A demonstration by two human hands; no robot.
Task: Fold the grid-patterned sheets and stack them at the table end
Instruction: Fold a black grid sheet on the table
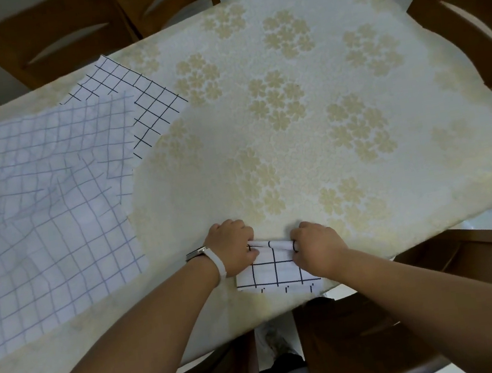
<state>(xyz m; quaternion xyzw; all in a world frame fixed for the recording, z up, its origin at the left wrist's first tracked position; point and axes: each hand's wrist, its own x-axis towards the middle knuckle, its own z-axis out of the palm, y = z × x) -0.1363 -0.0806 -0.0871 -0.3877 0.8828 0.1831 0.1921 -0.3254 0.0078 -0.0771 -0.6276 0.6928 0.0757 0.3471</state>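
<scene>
A small folded white sheet with a black grid lies near the table's front edge. My left hand pinches its far left corner and my right hand pinches its far right corner, the far edge curled up between them. On the left of the table lie unfolded grid sheets: a rumpled one with pale blue lines on top, and one with black lines partly under it at the back.
The table wears a cream cloth with a yellow flower pattern. Wooden chairs stand at the far side, at the right and near me at the front. My left wrist bears a white band.
</scene>
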